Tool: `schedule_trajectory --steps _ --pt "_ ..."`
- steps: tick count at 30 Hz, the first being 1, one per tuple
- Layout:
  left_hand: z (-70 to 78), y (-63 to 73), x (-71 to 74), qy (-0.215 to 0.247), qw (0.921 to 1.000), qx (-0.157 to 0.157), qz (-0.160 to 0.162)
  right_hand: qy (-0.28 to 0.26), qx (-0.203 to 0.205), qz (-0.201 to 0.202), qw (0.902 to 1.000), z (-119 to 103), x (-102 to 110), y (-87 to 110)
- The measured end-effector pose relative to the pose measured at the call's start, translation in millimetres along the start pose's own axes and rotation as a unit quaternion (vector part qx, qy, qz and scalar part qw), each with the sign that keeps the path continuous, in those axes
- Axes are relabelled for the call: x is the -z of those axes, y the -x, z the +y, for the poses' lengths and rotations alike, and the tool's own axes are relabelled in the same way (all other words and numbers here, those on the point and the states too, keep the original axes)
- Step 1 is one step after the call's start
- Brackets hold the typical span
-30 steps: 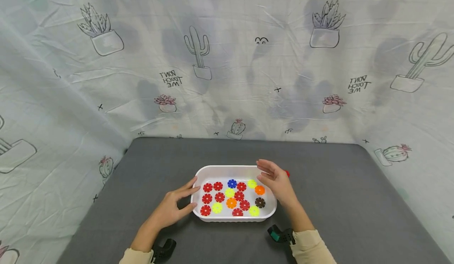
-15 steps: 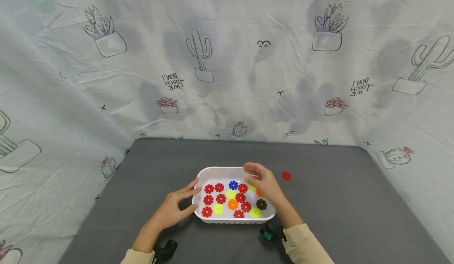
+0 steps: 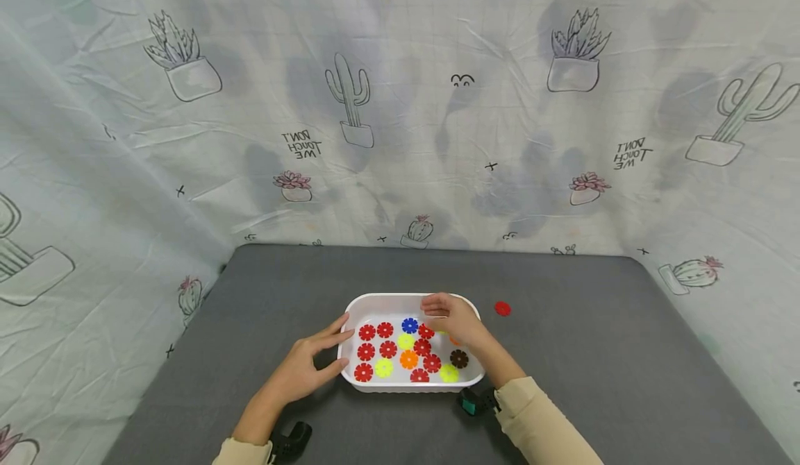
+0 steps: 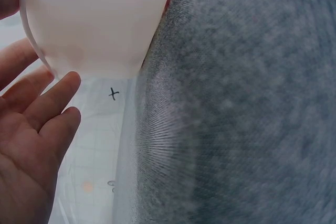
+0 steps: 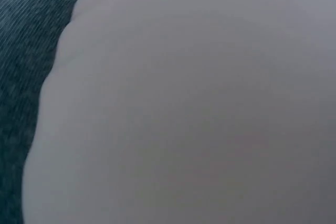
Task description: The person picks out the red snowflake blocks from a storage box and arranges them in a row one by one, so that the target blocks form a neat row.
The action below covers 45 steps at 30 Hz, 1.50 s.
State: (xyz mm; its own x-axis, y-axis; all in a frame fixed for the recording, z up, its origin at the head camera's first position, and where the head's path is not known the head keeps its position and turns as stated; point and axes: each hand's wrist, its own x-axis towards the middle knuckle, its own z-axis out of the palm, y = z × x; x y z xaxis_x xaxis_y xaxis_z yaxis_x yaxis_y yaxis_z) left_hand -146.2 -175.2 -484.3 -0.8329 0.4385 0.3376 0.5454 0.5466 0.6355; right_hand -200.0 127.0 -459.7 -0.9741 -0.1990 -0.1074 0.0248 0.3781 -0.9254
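A white tray on the grey table holds several notched plastic discs, red, yellow, orange, blue and brown. My left hand touches the tray's left end with fingers spread and nearly straight. In the left wrist view, that hand's fingers lie along the pale tray wall. Over the tray's right half hovers my right hand, its fingers loosely bent near a red disc. It partly covers a yellow and an orange disc; no disc shows in its grip. Only the tray's outer wall fills the right wrist view.
One red disc lies on the table, outside the tray to the right. A cactus-print cloth hangs behind and at the sides. A blue disc and a brown disc lie inside the tray.
My right hand has moved left and slightly down from the tray's right rim to over the discs, uncovering the red disc on the table. The left hand stays at the rim.
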Motion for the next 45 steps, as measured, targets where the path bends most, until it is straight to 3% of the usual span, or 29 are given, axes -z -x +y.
schedule_trajectory --steps 6,13,24,37,45 --pt "0.0 0.5 -0.6 0.0 1.0 0.0 0.001 0.069 0.004 0.001 0.9976 4.6 -2.8 -4.0" --pt "0.4 0.4 -0.7 -0.001 1.0 0.005 0.003 0.154 0.031 -0.018 0.9874 6.1 -2.1 -5.4" --pt "3.0 3.5 -2.7 -0.008 0.9999 -0.005 0.011 0.183 0.018 -0.044 0.9819 8.2 -5.1 -3.9" --pt "5.4 5.1 -4.7 -0.006 0.9999 0.001 0.009 0.297 0.087 -0.028 0.9506 12.8 -11.1 0.9" --pt "3.3 5.6 -5.5 -0.006 0.9999 -0.002 0.01 0.32 0.097 -0.031 0.9418 11.7 -13.8 1.1"
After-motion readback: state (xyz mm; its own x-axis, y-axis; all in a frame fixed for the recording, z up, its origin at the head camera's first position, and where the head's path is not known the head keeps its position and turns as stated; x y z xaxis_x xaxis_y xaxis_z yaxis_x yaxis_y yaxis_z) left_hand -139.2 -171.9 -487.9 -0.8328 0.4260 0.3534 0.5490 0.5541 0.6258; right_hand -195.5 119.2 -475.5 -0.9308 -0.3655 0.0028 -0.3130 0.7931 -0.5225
